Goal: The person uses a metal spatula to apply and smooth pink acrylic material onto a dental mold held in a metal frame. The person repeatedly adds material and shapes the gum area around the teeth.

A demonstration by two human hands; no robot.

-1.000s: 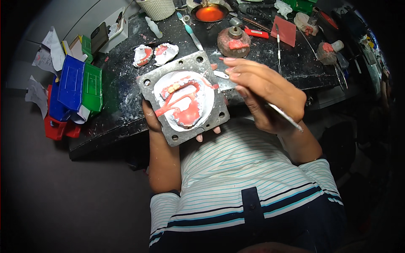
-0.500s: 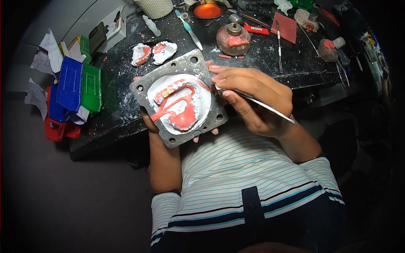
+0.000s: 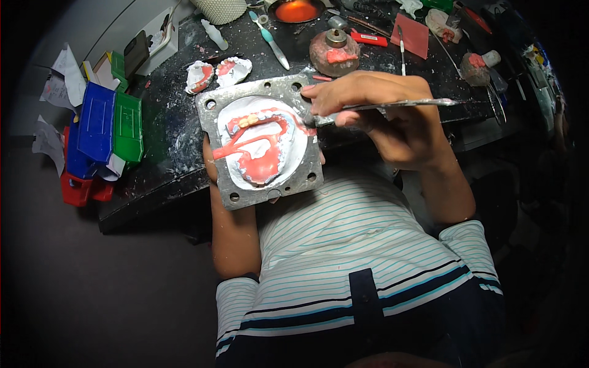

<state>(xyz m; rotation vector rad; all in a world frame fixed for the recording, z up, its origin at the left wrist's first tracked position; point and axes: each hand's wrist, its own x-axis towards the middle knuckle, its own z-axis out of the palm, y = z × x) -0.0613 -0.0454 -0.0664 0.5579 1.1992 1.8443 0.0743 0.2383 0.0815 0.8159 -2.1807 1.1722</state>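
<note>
My left hand (image 3: 209, 161) grips a square metal dental flask half (image 3: 240, 200) from below and from its left edge, its fingers mostly hidden beneath. White plaster (image 3: 296, 161) fills the flask's round opening. Set in the plaster is a pink wax denture (image 3: 261, 167) with a row of teeth and pink wax strips, one reaching the flask's left rim. My right hand (image 3: 392, 116) is closed around a thin metal wax spatula (image 3: 423, 103), whose shaft points right. Its fingertips are at the flask's right edge, where a bit of pink wax lies; they hide the spatula's working end.
Two dental casts (image 3: 234, 72) lie behind the flask on the black bench (image 3: 165, 162). Farther back are a toothbrush (image 3: 270, 42), a wax-smeared spirit burner (image 3: 334, 55), a red lighter (image 3: 369, 38) and a pink wax sheet (image 3: 411, 38). Blue (image 3: 95, 126) and green bins (image 3: 127, 129) stand left.
The flask has turned so its edges sit straighter. My right hand has rotated, swinging the spatula from slanting down-right to nearly level.
</note>
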